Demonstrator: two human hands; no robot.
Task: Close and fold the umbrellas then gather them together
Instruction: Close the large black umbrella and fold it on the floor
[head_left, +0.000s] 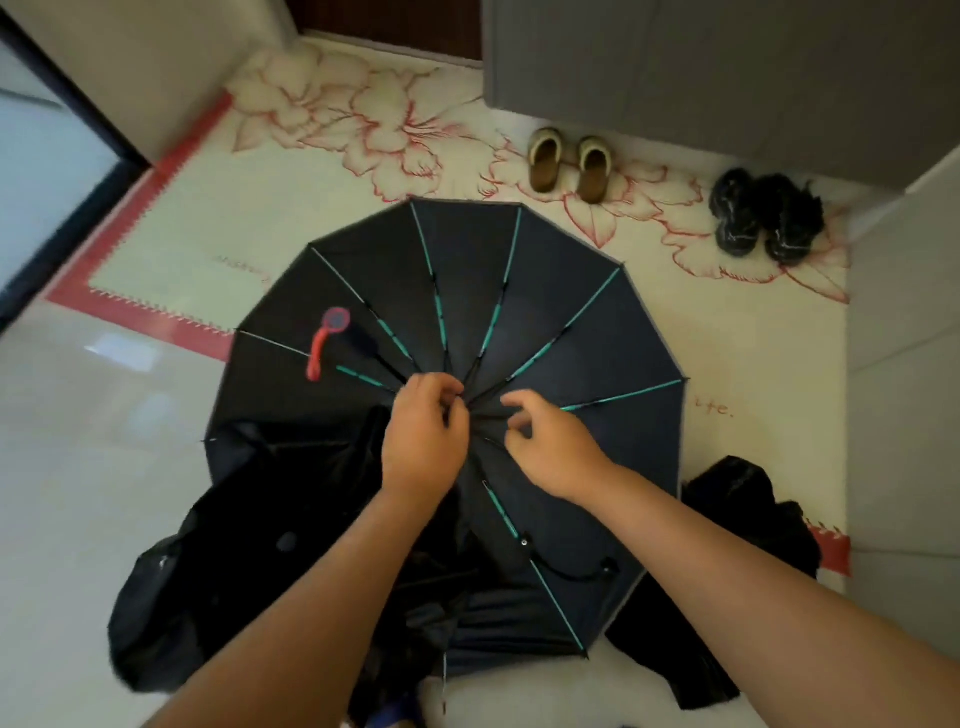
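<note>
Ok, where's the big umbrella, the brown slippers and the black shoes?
big umbrella (571, 312), head view, on its dark canopy.
brown slippers (543, 166), head view, on one slipper's insole.
black shoes (737, 218), head view, on one shoe's upper.

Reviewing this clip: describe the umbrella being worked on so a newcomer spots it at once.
Find the flowered mat by the grey cabinet; the umbrella lies across its near edge. Unlike the crumpled black bundles beside it, it is spread wide, showing teal ribs and a red strap.

head view | wide-angle | faces steeply down | near, over umbrella (571, 312)
</note>
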